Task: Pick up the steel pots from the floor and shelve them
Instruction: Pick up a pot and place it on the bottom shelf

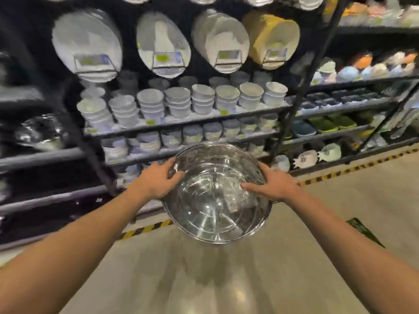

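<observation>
Grip: our left hand and right hand clasp opposite sides of the steel pot, fingers curled round its wall.
Pot: we hold it above the floor, facing the shelves.
Shelves: stacked bowls, plates above.

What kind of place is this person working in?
Most likely a homeware shop aisle. Display plates hang on the wall with what look like price labels, stacked white bowls fill long shelves, and hazard tape marks the floor. Both hands, left hand and right hand, hold a steel pot.
</observation>
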`<action>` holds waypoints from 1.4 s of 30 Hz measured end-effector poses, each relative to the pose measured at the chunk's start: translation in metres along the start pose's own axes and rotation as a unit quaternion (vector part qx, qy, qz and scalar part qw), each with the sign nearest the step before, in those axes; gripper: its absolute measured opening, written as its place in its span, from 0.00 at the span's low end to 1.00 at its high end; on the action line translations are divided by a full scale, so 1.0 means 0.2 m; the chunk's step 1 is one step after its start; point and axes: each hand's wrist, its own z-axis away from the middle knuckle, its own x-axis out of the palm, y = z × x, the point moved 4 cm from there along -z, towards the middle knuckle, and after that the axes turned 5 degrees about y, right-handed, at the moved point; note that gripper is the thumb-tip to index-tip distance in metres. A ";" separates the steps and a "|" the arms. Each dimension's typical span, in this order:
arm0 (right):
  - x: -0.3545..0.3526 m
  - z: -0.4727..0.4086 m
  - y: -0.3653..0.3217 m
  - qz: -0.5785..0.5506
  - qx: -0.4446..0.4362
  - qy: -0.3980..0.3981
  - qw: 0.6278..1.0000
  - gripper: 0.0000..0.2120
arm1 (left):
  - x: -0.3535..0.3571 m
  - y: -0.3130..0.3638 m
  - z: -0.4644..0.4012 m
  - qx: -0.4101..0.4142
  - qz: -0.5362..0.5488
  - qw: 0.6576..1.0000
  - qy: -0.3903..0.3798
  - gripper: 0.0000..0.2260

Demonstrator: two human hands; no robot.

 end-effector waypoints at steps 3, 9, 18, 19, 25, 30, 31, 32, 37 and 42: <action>0.12 -0.13 -0.46 0.008 -0.063 -0.031 0.998 0.63 | -0.14 -0.42 0.17 -0.086 -0.001 0.996 0.018 0.32; 0.43 -0.26 -1.21 0.035 -0.201 -0.091 0.975 0.66 | -0.30 -1.09 0.50 -0.225 0.013 0.973 0.050 0.32; 0.91 -0.49 -2.10 0.081 -0.359 -0.200 0.908 0.66 | -0.30 -1.66 0.93 -0.408 0.034 0.910 0.069 0.33; 0.96 -0.50 -2.19 0.080 -0.377 -0.214 0.897 0.66 | -0.31 -1.70 0.98 -0.427 0.035 0.900 0.076 0.34; 1.16 -0.45 -2.81 0.096 -0.493 -0.263 0.824 0.67 | -0.40 -1.92 1.30 -0.547 0.018 0.830 0.111 0.33; 1.38 -0.31 -3.29 0.144 -0.551 -0.264 0.778 0.65 | -0.43 -2.07 1.58 -0.613 0.032 0.776 0.143 0.38; 1.44 -0.28 -3.37 0.152 -0.562 -0.265 0.769 0.65 | -0.42 -2.12 1.63 -0.623 0.038 0.767 0.147 0.38; 1.50 -0.25 -3.44 0.157 -0.573 -0.267 0.759 0.64 | -0.41 -2.17 1.68 -0.632 0.044 0.760 0.148 0.38; 1.77 -0.13 -3.75 0.173 -0.560 -0.289 0.757 0.64 | -0.36 -2.55 1.86 -0.649 0.071 0.744 0.143 0.33; 1.93 -0.08 -4.00 0.157 -0.521 -0.292 0.787 0.63 | -0.43 -2.98 1.92 -0.627 0.079 0.765 0.120 0.33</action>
